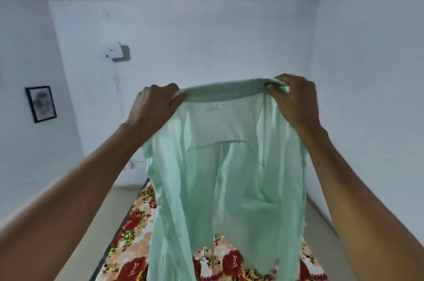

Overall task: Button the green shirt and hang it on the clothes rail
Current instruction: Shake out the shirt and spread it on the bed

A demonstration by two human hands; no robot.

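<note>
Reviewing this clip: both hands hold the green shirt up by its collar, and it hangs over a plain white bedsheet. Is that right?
Not quite. The head view shows the left hand and right hand holding the green shirt up by its collar, but the bedsheet below it is floral, with red flowers, not plain white.

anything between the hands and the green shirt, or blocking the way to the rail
Nothing between them: the left hand and right hand already grip the green shirt at its collar, above the floral bedsheet. No clothes rail is in view, so that path cannot be judged.
</note>
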